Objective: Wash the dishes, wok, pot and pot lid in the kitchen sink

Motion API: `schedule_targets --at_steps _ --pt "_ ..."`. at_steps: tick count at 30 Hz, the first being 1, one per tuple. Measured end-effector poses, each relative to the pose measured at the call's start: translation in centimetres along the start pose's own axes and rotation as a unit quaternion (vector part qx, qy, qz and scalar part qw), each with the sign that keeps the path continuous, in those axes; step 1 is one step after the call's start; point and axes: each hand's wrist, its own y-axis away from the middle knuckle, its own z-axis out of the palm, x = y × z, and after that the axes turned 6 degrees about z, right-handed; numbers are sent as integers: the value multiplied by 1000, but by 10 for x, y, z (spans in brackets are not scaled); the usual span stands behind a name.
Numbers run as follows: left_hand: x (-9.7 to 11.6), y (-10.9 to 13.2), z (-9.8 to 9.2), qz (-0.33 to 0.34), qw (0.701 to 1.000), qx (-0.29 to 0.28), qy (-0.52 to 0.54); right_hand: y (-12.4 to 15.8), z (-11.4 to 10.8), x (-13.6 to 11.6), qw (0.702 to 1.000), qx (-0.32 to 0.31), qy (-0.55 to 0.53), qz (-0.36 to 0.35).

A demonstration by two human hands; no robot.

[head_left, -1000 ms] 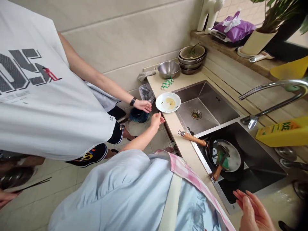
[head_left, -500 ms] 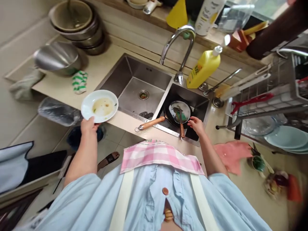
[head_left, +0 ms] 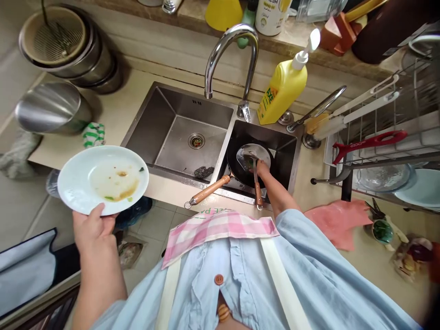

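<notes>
My left hand grips the near rim of a white plate, thumb on top. Brown sauce and green scraps lie on the plate, which is held over the counter's front edge. In the small right sink basin sits a dark frying pan with a wooden handle. Inside the pan rests a round, shiny dish, and a spatula with a wooden handle lies across it. My right hand reaches into the dish beside the spatula; its fingers look closed, but what they hold is hidden.
A steel scouring pad lies in the large basin under the faucet. Behind stands a yellow soap bottle. Steel bowls and a green-striped cloth are at left; a dish rack and pink cloth at right.
My right hand has moved left from the dish's right side into it. The plate in my left hand has come closer and shifted left. The view has shifted too.
</notes>
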Motion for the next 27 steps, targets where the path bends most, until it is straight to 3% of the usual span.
schedule_targets --at_steps 5,7,10,14,16,19,21,23,27 --pt "32 25 53 -64 994 -62 63 2 3 1 996 -54 77 6" --pt "30 33 81 -108 987 -70 94 1 2 3 993 -55 100 22" --pt "20 39 122 -165 969 -131 127 -1 -1 3 987 -98 118 42" --pt "8 45 174 -176 946 -228 151 2 -21 7 980 -153 111 68" --pt "4 49 199 -167 939 -262 146 12 -41 15 982 -119 96 114" --pt "-2 56 235 -150 939 -286 118 38 -76 27 990 11 -12 139" --pt "-7 63 256 -138 942 -291 91 59 -94 23 984 94 -123 89" --pt "-12 71 274 -130 944 -295 68 78 -102 4 969 127 -212 9" --pt "-19 90 302 -124 942 -308 50 97 -86 -61 944 138 -256 -156"
